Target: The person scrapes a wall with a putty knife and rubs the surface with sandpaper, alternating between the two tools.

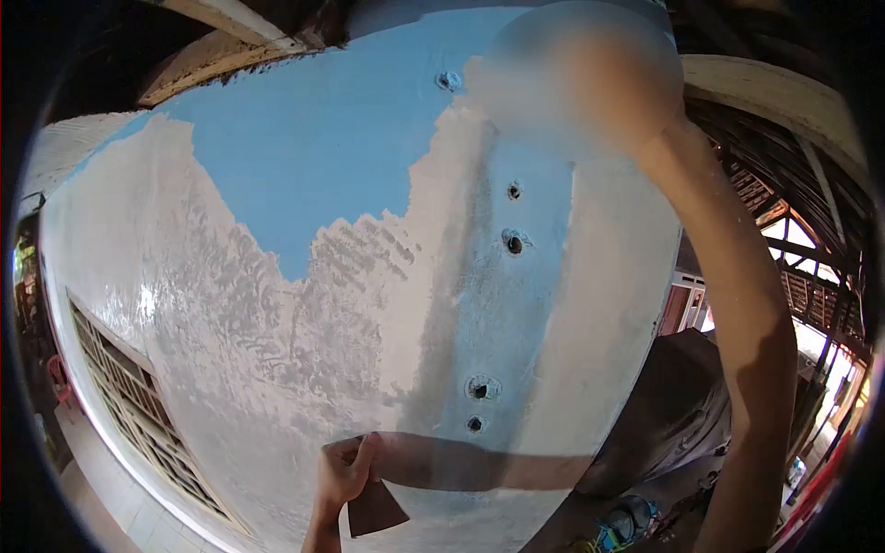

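My left hand (346,468) is low in front of the wall, fingers closed around a dark brown flat piece (378,512) with straight edges that widens downward; its kind does not show clearly. Up at the top right, my right hand (627,88) is raised close to the wall. A blurred patch covers its fingers and anything in them. The wall (369,304) is partly blue paint (304,138) and partly a pale greyish coat with ragged edges and smeared marks. Down a blue strip (502,313) run several holes, among them one (513,242) below my right hand.
A slatted window (147,405) sits at the wall's lower left. Wooden beams (230,60) cross overhead. Beyond the right corner stands a dark covered bulk (664,405), with cluttered items (631,521) on the floor beneath it. My right arm's shadow falls across the lower wall.
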Available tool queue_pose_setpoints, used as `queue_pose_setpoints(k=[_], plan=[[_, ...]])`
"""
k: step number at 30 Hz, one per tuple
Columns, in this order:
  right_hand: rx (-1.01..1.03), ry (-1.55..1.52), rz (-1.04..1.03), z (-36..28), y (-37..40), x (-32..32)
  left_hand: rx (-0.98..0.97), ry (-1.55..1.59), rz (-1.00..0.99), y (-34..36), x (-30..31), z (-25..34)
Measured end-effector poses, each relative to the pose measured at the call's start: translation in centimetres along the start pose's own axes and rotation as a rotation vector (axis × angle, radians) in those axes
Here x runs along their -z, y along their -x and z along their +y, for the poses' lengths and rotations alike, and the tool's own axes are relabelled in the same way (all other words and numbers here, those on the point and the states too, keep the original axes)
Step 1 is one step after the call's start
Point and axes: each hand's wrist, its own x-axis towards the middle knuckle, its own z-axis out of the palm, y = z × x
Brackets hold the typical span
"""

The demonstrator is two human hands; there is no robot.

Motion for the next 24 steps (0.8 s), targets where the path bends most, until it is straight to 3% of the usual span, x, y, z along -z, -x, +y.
queue_pose_setpoints(k=[5,10,24], plan=[[0.062,-0.069,0.059,-1.1,1.1,1.0,0.038,0.058,0.016,0.2,0.7,-0.8],[0.046,-0.066,-0.093,-0.9,1.8,1.6,0.021,0.101,0.011,0.0,0.4,-1.9],[0.021,-0.103,-0.104,-1.0,0.8,1.4,-0.023,0.13,0.032,0.1,0.5,-2.2]])
